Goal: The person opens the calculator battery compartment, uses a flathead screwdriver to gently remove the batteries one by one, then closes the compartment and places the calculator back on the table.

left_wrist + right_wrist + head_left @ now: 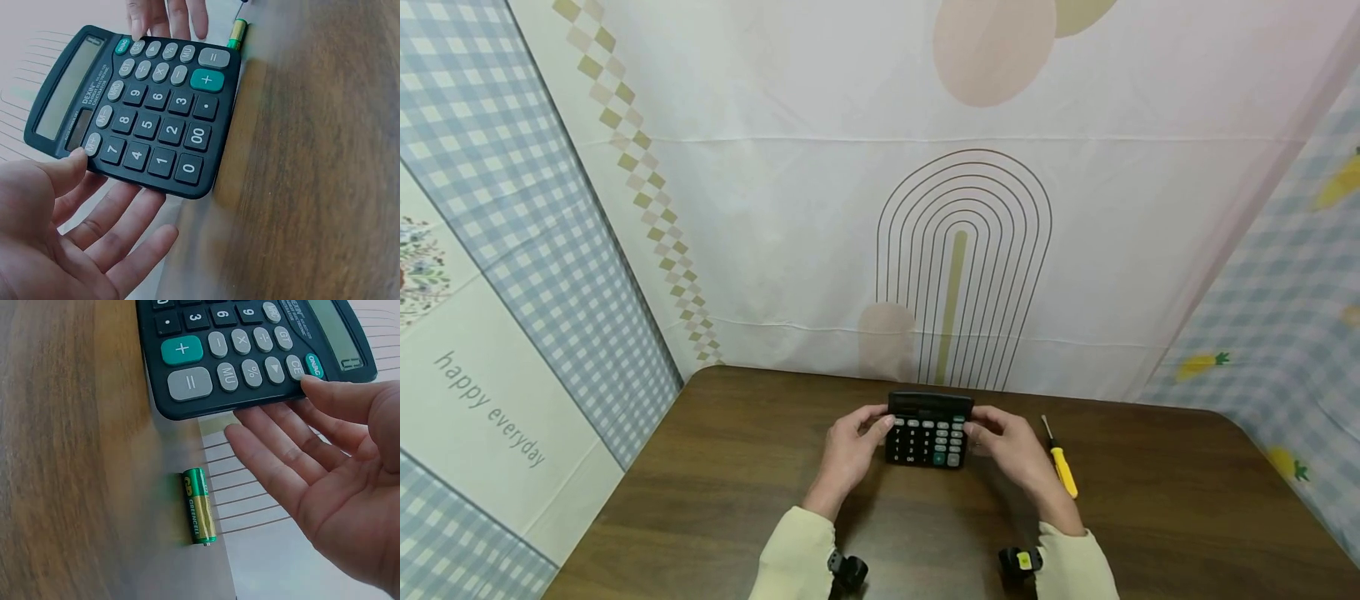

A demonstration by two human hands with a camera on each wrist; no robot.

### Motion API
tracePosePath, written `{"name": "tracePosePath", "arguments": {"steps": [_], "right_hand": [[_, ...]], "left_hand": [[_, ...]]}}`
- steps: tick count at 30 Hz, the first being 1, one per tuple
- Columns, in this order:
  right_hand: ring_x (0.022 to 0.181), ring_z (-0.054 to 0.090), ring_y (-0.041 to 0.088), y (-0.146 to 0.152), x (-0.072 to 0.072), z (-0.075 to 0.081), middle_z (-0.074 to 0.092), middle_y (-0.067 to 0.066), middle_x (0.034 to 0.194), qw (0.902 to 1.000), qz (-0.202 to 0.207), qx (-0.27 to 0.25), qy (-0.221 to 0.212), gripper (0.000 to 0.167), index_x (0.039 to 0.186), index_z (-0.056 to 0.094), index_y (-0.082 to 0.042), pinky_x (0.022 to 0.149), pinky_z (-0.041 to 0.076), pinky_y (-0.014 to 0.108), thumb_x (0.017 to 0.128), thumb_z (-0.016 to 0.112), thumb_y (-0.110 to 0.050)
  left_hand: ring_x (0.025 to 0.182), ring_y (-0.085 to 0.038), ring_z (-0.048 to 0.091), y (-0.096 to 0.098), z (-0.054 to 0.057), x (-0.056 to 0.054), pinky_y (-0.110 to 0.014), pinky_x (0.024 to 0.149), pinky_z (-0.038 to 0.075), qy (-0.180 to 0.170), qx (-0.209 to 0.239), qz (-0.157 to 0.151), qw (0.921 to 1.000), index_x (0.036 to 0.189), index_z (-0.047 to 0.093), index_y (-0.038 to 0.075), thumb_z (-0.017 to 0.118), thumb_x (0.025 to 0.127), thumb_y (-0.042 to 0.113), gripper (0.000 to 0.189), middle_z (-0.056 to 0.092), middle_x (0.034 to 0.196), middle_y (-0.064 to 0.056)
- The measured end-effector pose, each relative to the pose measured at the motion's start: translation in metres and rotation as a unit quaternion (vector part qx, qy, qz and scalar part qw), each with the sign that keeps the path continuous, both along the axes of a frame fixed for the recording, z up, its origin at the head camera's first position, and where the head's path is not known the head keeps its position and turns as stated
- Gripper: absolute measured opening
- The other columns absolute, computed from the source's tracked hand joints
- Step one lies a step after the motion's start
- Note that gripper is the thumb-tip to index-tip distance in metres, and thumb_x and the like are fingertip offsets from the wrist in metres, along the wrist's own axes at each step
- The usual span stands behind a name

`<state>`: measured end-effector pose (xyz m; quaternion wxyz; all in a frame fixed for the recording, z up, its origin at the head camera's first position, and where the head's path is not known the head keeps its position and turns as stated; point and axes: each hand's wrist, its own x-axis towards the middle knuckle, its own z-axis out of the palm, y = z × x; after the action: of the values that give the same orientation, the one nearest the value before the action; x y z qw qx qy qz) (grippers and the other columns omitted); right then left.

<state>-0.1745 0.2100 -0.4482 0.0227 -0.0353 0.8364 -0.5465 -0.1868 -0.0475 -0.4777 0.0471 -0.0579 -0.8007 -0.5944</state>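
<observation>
A black calculator (925, 448) is held up over the wooden table, its keys facing the person. My left hand (847, 448) pinches its left edge, the thumb by the M+ key and the other fingers behind it. On the opposite edge my right hand (1013, 450) grips it the same way, thumb beside the CE key. Dark segments show at one end of the grey display (337, 331). Past the calculator's right side, a green and gold battery (200, 506) lies on the table in the right wrist view; the left wrist view shows part of it too.
To the right of the right hand lies a screwdriver (1063, 471) with a yellow handle, its shaft directed toward the back. The brown table (760, 433) ends at a printed white cloth (775, 250) hanging behind it. Checked cloths hang at both sides.
</observation>
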Motion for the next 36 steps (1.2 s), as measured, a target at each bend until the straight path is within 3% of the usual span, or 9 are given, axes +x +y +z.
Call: {"name": "tracePosePath", "arguments": {"steps": [6,10,19,36], "right_hand": [[0.111,0.068,0.037,-0.0042,-0.0008,-0.0015,0.062,0.025,0.124,0.9997,-0.006,-0.022,-0.007,0.041,0.145,0.052,0.013,0.084,0.063,0.045,0.109,0.058,-0.003],[0.109,0.067,0.035,-0.0063,-0.0022,-0.0027,0.062,0.025,0.123,0.9994,-0.007,-0.031,-0.01,0.041,0.146,0.051,0.014,0.083,0.063,0.046,0.109,0.057,-0.001],[0.107,0.068,0.035,-0.0084,-0.0042,-0.0063,0.062,0.027,0.125,0.9995,-0.01,-0.027,-0.009,0.039,0.144,0.053,0.013,0.079,0.064,0.047,0.106,0.059,0.002],[0.102,0.069,0.032,-0.0104,-0.0045,-0.0088,0.064,0.026,0.123,0.9996,-0.015,-0.014,-0.017,0.042,0.145,0.051,0.009,0.076,0.064,0.046,0.104,0.058,0.007]], "left_hand": [[0.086,-0.034,0.073,0.0008,-0.0017,0.0001,-0.029,0.066,0.056,0.003,0.014,0.004,0.9999,0.127,0.076,0.006,0.071,0.104,0.02,0.027,0.076,0.093,-0.005],[0.083,-0.034,0.072,0.0015,-0.0024,-0.0004,-0.034,0.066,0.06,-0.007,0.027,0.006,0.9996,0.126,0.077,0.006,0.07,0.104,0.015,0.025,0.075,0.093,-0.005],[0.083,-0.027,0.071,0.0021,-0.0029,0.0,-0.04,0.068,0.063,-0.028,0.041,0.005,0.9988,0.129,0.075,0.006,0.069,0.102,0.007,0.027,0.074,0.097,-0.007],[0.084,-0.019,0.071,0.0036,-0.0041,0.0016,-0.039,0.064,0.063,-0.056,0.031,0.003,0.9979,0.136,0.072,0.009,0.07,0.098,0.002,0.038,0.074,0.104,-0.008]]}}
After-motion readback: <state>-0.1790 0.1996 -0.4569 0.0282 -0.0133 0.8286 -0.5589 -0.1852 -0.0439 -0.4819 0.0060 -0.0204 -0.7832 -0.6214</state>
